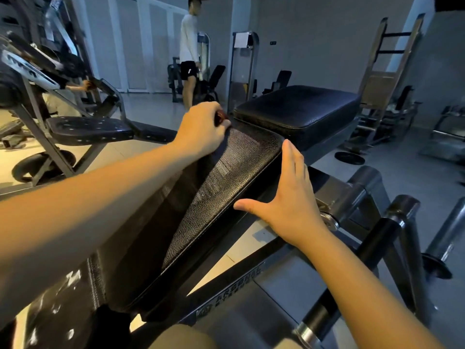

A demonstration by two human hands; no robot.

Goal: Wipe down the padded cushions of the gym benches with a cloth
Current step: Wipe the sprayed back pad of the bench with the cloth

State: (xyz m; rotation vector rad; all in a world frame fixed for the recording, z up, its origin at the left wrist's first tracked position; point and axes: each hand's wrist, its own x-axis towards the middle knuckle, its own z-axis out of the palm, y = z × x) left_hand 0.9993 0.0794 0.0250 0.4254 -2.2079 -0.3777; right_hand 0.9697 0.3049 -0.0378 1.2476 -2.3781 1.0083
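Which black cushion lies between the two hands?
The slanted cushion, left hand at its top, right hand at its side; the flat cushion lies beyond.

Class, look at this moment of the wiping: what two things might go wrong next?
The cloth is bunched almost wholly inside the left hand, so a stroke may miss much of the pad.
The right hand lies flat against the pad's edge, close above the steel frame; a slip might knock it on the metal.

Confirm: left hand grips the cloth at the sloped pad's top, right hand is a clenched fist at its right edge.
No fist: the head view shows the right hand open, fingers straight, at the right edge of the sloped pad. Rest holds.
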